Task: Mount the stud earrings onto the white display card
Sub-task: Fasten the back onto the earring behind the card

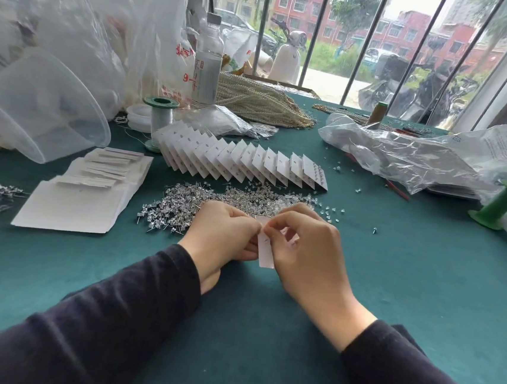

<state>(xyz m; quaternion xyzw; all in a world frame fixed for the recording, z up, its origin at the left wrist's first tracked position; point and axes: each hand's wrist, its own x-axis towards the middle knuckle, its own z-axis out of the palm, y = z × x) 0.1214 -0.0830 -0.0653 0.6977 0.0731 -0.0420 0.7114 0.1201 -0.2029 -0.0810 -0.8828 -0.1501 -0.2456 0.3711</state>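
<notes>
My one head view: looks forward and down over the table (pixel 392 282), close above it, window beyond its far edge.

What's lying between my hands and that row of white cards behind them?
Head view: a heap of loose stud earrings covers the cloth between them.

L hand (pixel 223 232) & R hand (pixel 305 246) both pinch white display card (pixel 266 253) near its top edge, over green table (pixel 393 267). Stud earrings (pixel 202 200) heaped just behind hands; row of overlapping cards (pixel 242 163) further back.
</notes>
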